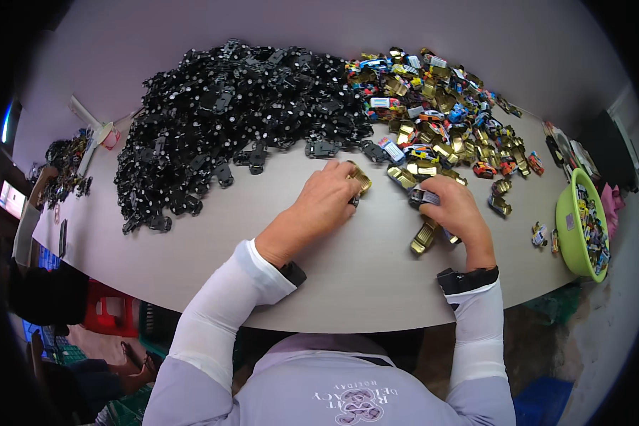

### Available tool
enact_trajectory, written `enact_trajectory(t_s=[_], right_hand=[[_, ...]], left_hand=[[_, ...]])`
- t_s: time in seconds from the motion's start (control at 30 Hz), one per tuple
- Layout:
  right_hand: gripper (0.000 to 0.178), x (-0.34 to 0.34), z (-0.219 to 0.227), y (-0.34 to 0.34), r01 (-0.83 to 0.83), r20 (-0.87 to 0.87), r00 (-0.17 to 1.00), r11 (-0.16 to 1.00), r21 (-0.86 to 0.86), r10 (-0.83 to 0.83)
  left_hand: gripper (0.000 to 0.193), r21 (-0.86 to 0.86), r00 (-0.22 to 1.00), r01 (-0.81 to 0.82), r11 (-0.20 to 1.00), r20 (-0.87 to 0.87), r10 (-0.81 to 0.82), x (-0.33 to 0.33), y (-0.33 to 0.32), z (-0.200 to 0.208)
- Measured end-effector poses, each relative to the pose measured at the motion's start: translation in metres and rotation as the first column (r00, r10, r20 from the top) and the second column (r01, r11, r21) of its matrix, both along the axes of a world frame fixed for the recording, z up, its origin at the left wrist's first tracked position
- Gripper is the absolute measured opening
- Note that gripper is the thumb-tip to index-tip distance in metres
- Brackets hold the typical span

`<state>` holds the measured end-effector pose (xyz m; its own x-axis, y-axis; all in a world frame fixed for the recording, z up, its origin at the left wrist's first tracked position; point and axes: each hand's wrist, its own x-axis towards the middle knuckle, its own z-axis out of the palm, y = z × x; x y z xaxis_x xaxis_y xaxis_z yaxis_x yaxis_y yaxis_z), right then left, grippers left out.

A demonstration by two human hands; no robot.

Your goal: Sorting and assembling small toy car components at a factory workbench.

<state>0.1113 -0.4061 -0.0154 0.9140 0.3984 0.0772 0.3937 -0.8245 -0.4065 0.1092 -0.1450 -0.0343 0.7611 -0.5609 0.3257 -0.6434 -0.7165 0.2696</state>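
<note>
My left hand [318, 196] is closed at the middle of the table, its fingers curled round a gold toy car body [362, 177]. A small dark part shows under its fingertips, mostly hidden. To the right, my right hand [459, 207] pinches a dark toy car piece [420, 198]; its exact kind is half covered by the fingers. Just below that hand lies a loose gold car body [424, 237]. Beyond both hands, a heap of black wheeled car bases [227, 106] meets a pile of gold and coloured car bodies [433, 113].
A lime-green basin [571, 227] of small toy cars stands at the table's right edge, a few cars beside it. At far left, another pile of parts [64, 167] lies near a small fan-like object [106, 135]. A red stool [110, 309] and another person's feet are below left.
</note>
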Motion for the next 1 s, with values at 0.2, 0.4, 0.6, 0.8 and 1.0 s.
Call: enact_trajectory(t_s=[0.2,0.4,0.6,0.8,1.0], right_hand=[[0.034,0.003,-0.008,0.019,0.023,0.008,1.000,0.970,0.241,-0.026],[0.026,-0.014,-0.011,0.030,-0.041,-0.203,0.973,0.944,0.326,0.112],[0.035,0.017,-0.042,0.031,-0.151,-0.285,0.921,0.917,0.369,0.266],[0.042,0.019,-0.042,0.023,-0.035,-0.344,0.912,0.876,0.480,0.225],[0.044,0.025,-0.042,0.025,-0.018,-0.413,0.886,0.905,0.424,0.211]], left_hand=[[0.032,-0.121,0.982,-0.084,0.989,-0.178,0.062,-0.021,0.031,-0.022],[0.018,-0.172,0.955,-0.292,0.941,0.009,0.298,-0.029,-0.006,-0.036],[0.018,-0.798,0.928,-0.037,0.601,0.195,0.317,-0.158,0.093,0.044],[0.010,-0.890,0.380,-0.271,-0.368,-0.450,0.808,-0.295,0.283,-0.033],[0.057,-0.074,-0.030,-0.991,-0.112,-0.690,0.723,-0.386,0.306,-0.300]])
